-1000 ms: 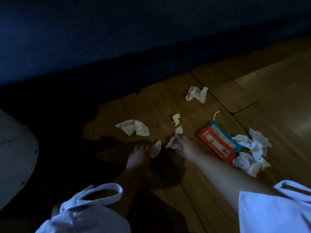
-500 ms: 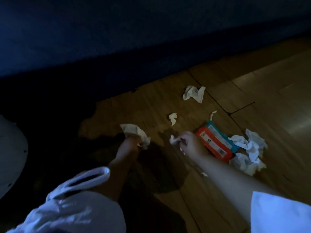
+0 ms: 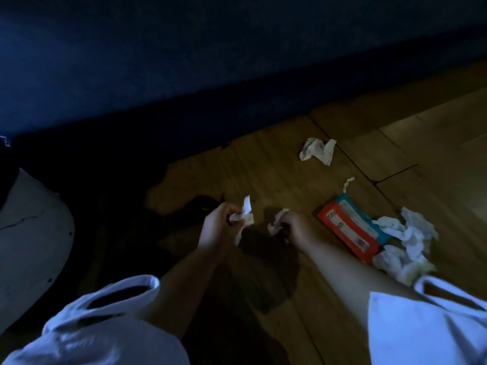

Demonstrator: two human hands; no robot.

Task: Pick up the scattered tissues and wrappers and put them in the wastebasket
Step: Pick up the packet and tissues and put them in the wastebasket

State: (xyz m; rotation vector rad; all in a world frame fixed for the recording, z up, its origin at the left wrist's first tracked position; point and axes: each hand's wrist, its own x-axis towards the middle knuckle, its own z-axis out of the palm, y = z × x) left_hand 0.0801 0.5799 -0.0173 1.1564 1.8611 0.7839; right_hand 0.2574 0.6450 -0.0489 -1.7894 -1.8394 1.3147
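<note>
My left hand (image 3: 220, 227) is closed around white crumpled tissues (image 3: 243, 219) just above the wooden floor. Close to its right, my right hand (image 3: 292, 225) grips another small wad of tissue (image 3: 276, 223). A crumpled tissue (image 3: 317, 151) lies farther away on the floor. A thin twisted scrap (image 3: 347, 183) lies near an orange and blue wrapper pack (image 3: 351, 229). A pile of white tissues (image 3: 405, 243) sits against the pack's right side. No wastebasket can be made out.
A dark blue wall or furniture side (image 3: 237, 61) runs along the far edge of the floor. A pale rounded object (image 3: 29, 233) fills the left side, in shadow. My white sleeves (image 3: 427, 330) cover the lower corners.
My left hand has gathered the larger tissue off the floor. The small tissue piece that lay between my hands is gone from the floor. Both hands have drawn closer together.
</note>
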